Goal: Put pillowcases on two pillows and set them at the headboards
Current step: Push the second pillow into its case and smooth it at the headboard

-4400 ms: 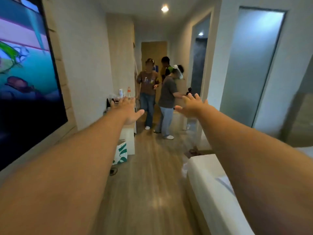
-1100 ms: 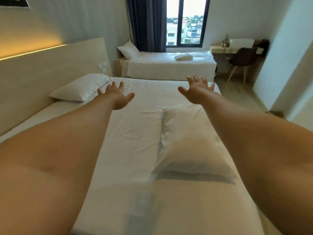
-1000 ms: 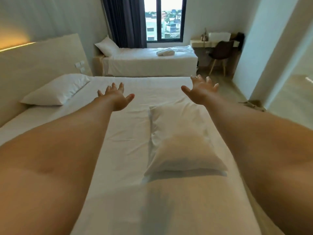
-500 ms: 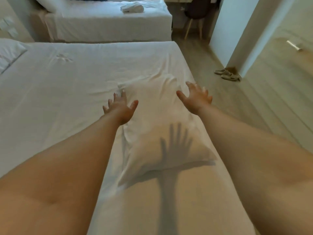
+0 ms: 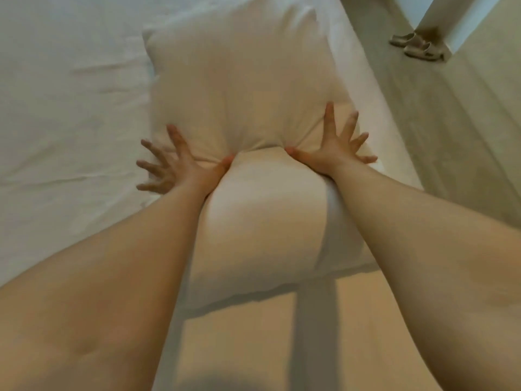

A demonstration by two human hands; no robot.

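A white pillow (image 5: 239, 80) lies lengthwise on the white bed (image 5: 70, 94), close to its right edge. My left hand (image 5: 174, 167) and my right hand (image 5: 332, 149) both rest flat on the pillow's middle with fingers spread wide. The thumbs point toward each other and dent the fabric, so creases fan out from them and the near half bulges up between my forearms. Neither hand grips anything. I cannot tell whether this pillow wears a case. No second pillow or headboard is in sight.
The wooden floor (image 5: 451, 136) runs along the bed's right side. A pair of sandals (image 5: 417, 48) sits there against a white wall corner (image 5: 462, 18). The sheet stretches away to the left of the pillow.
My view has tipped down from the room onto the bed. Both hands came down from hovering above the pillow and now press into its middle.
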